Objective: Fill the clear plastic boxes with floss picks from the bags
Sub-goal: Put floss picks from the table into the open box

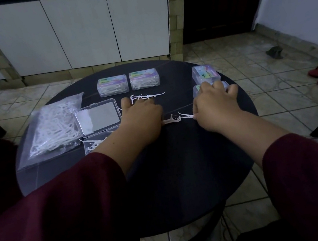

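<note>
loose white plastic floss picks (pixel 171 120) sit on the round black desk (pixel 183 169) right between both hands | left hand (pixel 142 114) pressing flat on some, fingers relaxed | right hand (pixel 215 103) pinching one

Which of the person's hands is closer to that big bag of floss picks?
Left. The left hand lies near the table's middle, with only the open box between it and the bag. The right hand is farther away, toward the table's right edge.
</note>
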